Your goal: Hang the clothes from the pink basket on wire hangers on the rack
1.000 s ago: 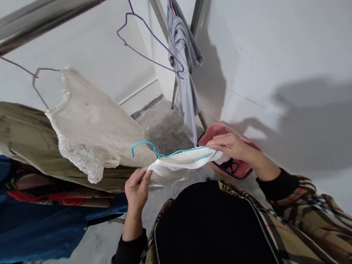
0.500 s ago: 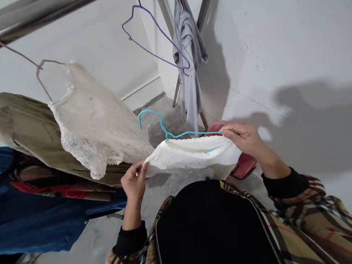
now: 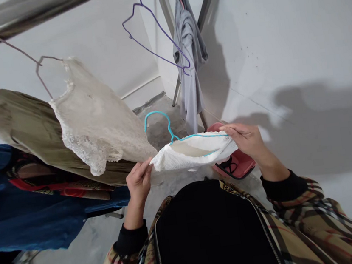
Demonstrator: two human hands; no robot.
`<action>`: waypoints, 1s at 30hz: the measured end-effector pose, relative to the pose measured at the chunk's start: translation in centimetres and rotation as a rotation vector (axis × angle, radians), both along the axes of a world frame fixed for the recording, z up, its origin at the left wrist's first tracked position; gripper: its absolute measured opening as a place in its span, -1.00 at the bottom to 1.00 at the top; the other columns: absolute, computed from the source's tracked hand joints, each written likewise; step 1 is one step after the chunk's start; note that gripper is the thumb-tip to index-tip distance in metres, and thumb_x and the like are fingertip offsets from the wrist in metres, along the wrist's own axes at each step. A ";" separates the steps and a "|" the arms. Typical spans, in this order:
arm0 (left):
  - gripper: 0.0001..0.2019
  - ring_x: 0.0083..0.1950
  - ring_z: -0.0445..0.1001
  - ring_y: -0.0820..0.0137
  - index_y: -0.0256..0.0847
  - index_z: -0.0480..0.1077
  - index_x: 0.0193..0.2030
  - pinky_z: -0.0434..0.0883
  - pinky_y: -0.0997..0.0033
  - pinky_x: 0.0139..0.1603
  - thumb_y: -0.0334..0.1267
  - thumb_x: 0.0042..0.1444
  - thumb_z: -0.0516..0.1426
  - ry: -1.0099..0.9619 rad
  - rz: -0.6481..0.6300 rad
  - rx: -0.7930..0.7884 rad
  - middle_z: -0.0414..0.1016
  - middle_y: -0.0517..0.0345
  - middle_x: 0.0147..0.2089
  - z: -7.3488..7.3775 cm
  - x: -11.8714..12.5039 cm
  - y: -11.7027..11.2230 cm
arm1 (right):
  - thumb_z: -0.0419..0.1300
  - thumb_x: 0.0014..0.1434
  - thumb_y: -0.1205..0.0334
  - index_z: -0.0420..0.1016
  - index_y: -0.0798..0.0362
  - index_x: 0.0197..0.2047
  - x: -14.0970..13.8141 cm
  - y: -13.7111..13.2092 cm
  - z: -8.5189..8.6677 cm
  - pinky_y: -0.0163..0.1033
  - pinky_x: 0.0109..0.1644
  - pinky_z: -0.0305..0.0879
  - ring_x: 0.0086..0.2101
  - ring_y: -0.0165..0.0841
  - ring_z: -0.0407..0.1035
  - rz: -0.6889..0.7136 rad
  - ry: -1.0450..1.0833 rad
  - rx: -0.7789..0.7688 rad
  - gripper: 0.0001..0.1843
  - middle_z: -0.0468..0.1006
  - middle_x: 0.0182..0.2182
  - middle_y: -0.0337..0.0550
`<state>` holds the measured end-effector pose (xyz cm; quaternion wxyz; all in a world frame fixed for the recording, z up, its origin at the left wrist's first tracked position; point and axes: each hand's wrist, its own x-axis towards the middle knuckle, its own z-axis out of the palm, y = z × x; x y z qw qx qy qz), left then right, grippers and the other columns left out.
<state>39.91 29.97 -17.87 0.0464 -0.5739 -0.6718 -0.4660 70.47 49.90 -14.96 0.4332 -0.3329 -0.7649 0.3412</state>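
Note:
A white garment point(image 3: 179, 157) with a textured neckline is stretched between my two hands in front of my body. Inside its neck opening lies a turquoise clothes hanger point(image 3: 169, 126), its hook sticking up and curving to the left. My left hand point(image 3: 139, 180) pinches the garment's left end. At the other end, my right hand point(image 3: 245, 138) is closed on the garment's shoulder along with the tip of the hanger arm. Part of the hanger is hidden inside the cloth.
On the left, a metal rail point(image 3: 36, 14) carries a cream lace top point(image 3: 96, 111), an olive garment point(image 3: 30, 124) and a blue garment point(image 3: 34, 209). A purple hanger point(image 3: 155, 19) and grey clothing point(image 3: 189, 49) hang ahead. Behind my right hand, a red basin point(image 3: 239, 165) stands on the floor.
My left hand has shifted slightly right and up with the garment's end. The hanger hook has moved a little right, and the neck opening shows wider. My right hand has barely moved.

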 end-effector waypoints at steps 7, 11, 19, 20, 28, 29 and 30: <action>-0.79 -0.49 0.33 0.57 -0.12 0.58 -0.10 0.28 0.62 -0.44 -0.21 0.23 0.13 0.104 -0.060 -0.153 0.37 0.23 -0.50 0.1 1.1 0.8 | 0.09 0.29 0.06 0.64 -0.05 -0.21 -2.6 -1.7 0.8 -0.22 -0.19 0.48 -0.30 -0.32 0.56 0.225 -0.085 0.027 -0.70 0.69 -0.30 -0.20; -0.79 -0.46 0.40 0.52 -0.16 0.59 -0.16 0.34 0.57 -0.41 -0.18 0.22 0.14 -0.004 -0.092 -0.138 0.45 0.17 -0.47 0.1 1.1 1.4 | 0.10 0.29 0.06 0.63 -0.07 -0.23 -3.6 -1.8 1.4 -0.24 -0.20 0.48 -0.31 -0.34 0.56 0.305 -0.048 0.050 -0.72 0.69 -0.33 -0.22; -0.72 0.03 0.48 0.30 -0.20 0.51 -0.05 0.41 0.26 0.08 -0.13 0.26 0.08 -0.165 0.249 0.022 0.53 0.00 -0.05 0.2 -0.9 0.8 | 0.14 0.27 0.08 0.63 -0.07 -0.27 -2.4 -0.7 1.6 -0.25 -0.23 0.46 -0.34 -0.35 0.54 0.212 -0.041 -0.004 -0.75 0.67 -0.36 -0.22; -0.70 0.08 0.45 0.28 -0.20 0.48 0.02 0.39 0.24 0.12 -0.12 0.24 0.10 -0.096 0.279 0.033 0.51 -0.03 0.01 0.3 -0.9 0.9 | 0.14 0.27 0.07 0.64 -0.07 -0.27 -2.4 -0.7 1.5 -0.25 -0.23 0.47 -0.34 -0.34 0.54 0.206 -0.036 -0.006 -0.75 0.67 -0.35 -0.22; -0.79 -0.20 0.49 0.36 -0.11 0.53 -0.07 0.40 0.37 -0.12 -0.20 0.24 0.12 0.242 -0.082 -0.117 0.56 0.08 -0.27 1.0 1.3 2.9 | 0.17 0.25 0.09 0.64 -0.08 -0.27 -3.7 -1.5 2.0 -0.26 -0.25 0.46 -0.35 -0.36 0.54 0.323 -0.049 0.025 -0.78 0.67 -0.38 -0.23; -0.80 -0.27 0.48 0.40 -0.12 0.54 -0.10 0.40 0.43 -0.20 -0.21 0.25 0.11 0.208 -0.103 -0.110 0.53 0.11 -0.32 1.0 1.4 2.9 | 0.18 0.23 0.08 0.65 -0.08 -0.25 -3.6 -1.4 2.0 -0.26 -0.24 0.46 -0.34 -0.35 0.54 0.342 -0.070 0.015 -0.78 0.67 -0.36 -0.22; -0.80 -0.32 0.46 0.43 -0.12 0.55 -0.12 0.39 0.47 -0.25 -0.22 0.26 0.10 0.176 -0.108 -0.098 0.51 0.13 -0.35 1.0 1.4 2.9 | 0.19 0.22 0.07 0.64 -0.08 -0.21 -3.3 -1.2 1.9 -0.25 -0.22 0.46 -0.31 -0.33 0.54 0.362 -0.100 -0.002 -0.78 0.67 -0.33 -0.21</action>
